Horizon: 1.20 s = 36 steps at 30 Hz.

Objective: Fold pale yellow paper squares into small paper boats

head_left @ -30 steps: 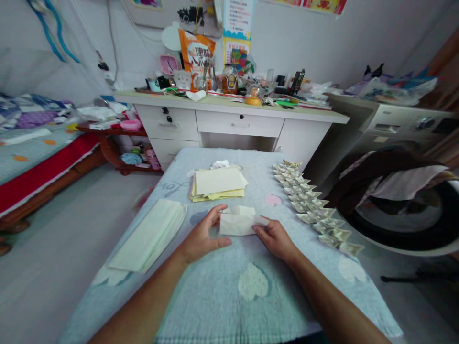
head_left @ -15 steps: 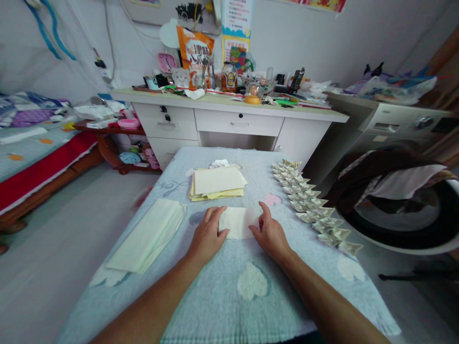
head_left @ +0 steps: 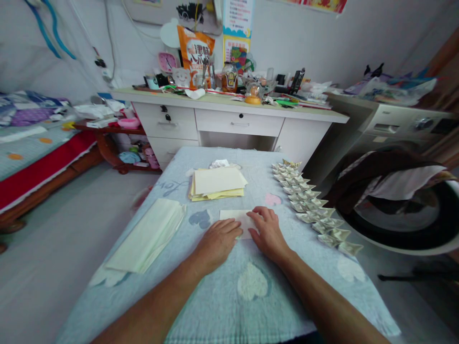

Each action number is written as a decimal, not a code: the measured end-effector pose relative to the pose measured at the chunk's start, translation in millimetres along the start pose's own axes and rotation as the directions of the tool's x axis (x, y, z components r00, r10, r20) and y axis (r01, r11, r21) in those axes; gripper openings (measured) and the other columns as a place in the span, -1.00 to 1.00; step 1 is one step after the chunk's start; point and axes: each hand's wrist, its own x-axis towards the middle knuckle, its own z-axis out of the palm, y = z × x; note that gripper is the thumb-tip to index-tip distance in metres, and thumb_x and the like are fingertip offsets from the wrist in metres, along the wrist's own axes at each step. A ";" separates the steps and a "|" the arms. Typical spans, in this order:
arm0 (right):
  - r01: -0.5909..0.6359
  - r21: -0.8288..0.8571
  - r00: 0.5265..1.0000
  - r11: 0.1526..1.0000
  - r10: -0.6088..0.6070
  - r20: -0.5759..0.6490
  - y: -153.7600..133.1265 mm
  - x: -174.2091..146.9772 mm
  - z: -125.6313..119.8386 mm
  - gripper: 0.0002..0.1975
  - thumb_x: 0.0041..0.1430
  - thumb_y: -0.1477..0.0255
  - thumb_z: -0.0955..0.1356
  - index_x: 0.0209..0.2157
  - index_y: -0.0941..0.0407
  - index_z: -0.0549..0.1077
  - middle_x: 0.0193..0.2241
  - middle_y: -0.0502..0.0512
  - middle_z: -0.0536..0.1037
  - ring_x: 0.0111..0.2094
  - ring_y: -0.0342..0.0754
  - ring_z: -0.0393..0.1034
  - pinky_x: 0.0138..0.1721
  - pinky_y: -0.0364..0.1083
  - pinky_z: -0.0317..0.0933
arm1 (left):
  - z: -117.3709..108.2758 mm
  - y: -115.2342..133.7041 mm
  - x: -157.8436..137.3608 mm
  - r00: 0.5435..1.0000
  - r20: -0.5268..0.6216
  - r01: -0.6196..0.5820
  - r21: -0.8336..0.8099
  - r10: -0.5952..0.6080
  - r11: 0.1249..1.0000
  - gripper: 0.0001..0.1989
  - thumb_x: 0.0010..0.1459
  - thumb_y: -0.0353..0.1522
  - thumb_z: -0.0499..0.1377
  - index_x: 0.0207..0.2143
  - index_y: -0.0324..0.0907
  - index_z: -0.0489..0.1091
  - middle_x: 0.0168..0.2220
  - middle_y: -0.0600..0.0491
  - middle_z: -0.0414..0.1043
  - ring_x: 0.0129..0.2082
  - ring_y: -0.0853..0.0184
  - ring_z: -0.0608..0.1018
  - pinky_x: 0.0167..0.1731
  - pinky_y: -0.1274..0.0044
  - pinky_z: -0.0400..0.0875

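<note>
A small pale sheet of paper [head_left: 232, 214] lies on the blue cloth-covered table [head_left: 201, 306] in front of me. My left hand [head_left: 223, 239] rests flat across its lower left part, fingers stretched out toward the right. My right hand [head_left: 267, 229] is on the paper's right end, fingers apart and curved, thumb and fingertips touching it. Behind the paper sits a stack of cream and yellow sheets [head_left: 219, 181]. Off to the left is a pile of longer pale green folded sheets [head_left: 147, 236]. Rows of folded paper boats [head_left: 304, 196] stand along the table's right side.
A crumpled white tissue [head_left: 219, 164] lies behind the stack. Beyond the table stands a white desk [head_left: 240, 122] crowded with jars and packets. A washing machine [head_left: 390, 129] with its door open and clothes hanging out is on the right; a bed [head_left: 43, 157] is on the left.
My left hand has moved from the paper's left edge to the right and now lies flat on it. My right hand has shifted slightly down and its fingers have come lower onto the paper.
</note>
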 end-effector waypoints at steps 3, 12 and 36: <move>0.118 0.064 0.986 0.991 -0.125 0.113 -1.8 -1.5 -4.2 -0.71 0.17 0.49 0.32 -0.05 0.02 0.44 -0.01 0.14 0.40 -0.01 0.08 0.18 0.00 0.07 0.07 | -1.4 -0.2 -0.1 1.000 0.002 0.004 -0.017 -0.004 1.000 -0.66 0.15 -0.45 0.16 -0.01 -0.04 0.38 0.11 0.07 0.38 0.16 0.24 0.32 0.17 0.29 0.18; 0.164 0.119 0.970 0.979 -0.182 0.164 6.3 -2.8 -13.4 -0.56 -0.02 0.55 0.37 -0.03 0.09 0.42 -0.03 0.12 0.44 -0.02 0.06 0.18 0.06 0.07 -0.03 | -10.7 -6.3 -4.7 0.995 -0.099 0.015 -0.090 -0.024 0.996 -0.78 0.09 -0.51 0.19 -0.21 -0.10 0.47 -0.05 0.05 0.48 0.02 0.25 0.41 0.07 0.32 0.28; 0.323 0.196 0.918 0.926 -0.357 0.172 -8.1 -9.2 -13.3 -0.83 0.08 0.49 0.29 -0.25 0.12 0.43 -0.28 0.14 0.46 -0.17 0.02 0.30 -0.07 0.00 0.09 | -11.2 -8.0 -2.1 0.951 -0.203 0.192 -0.213 -0.235 0.958 -0.79 0.06 -0.53 0.14 -0.24 -0.15 0.43 -0.02 -0.03 0.29 -0.04 0.26 0.44 0.02 0.38 0.35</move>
